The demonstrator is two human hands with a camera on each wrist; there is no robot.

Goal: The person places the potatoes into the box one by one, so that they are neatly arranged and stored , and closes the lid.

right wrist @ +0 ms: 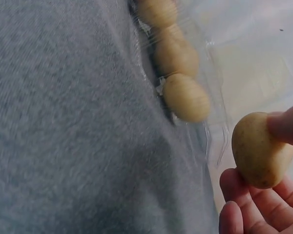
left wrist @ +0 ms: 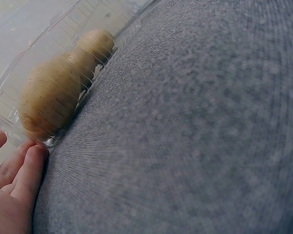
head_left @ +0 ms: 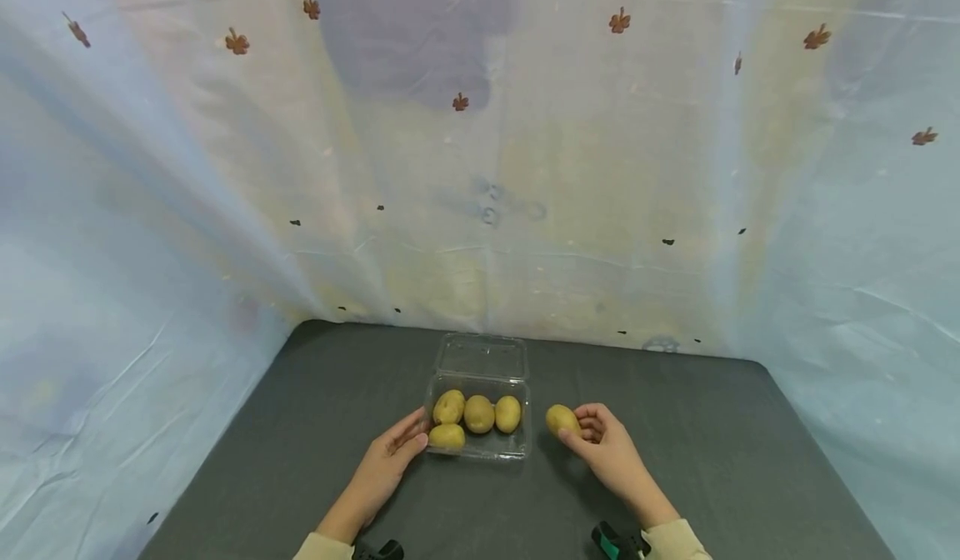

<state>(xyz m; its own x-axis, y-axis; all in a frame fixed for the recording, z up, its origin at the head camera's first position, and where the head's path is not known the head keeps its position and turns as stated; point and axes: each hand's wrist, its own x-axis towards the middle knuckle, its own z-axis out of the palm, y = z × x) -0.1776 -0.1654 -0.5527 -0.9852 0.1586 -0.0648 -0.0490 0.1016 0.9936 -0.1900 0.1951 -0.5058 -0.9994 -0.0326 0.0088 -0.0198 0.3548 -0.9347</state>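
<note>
A clear plastic clamshell box [head_left: 480, 455] lies on the dark table with its lid folded back. Several yellow-brown potatoes [head_left: 479, 414] are inside it, three in a row and another at the front left corner. My left hand [head_left: 381, 470] touches the left side of the box with fairly straight fingers; its fingertips [left wrist: 36, 155] meet the corner in the left wrist view. Just right of the box, my right hand [head_left: 611, 452] holds one potato [right wrist: 259, 148] between thumb and fingers, raised above the tabletop.
The dark grey cloth-covered table [head_left: 720, 460] spreads around the box. A pale patterned curtain [head_left: 600, 168] with brown leaf prints hangs behind the table and along both sides. Dark straps [head_left: 618, 542] sit on both wrists.
</note>
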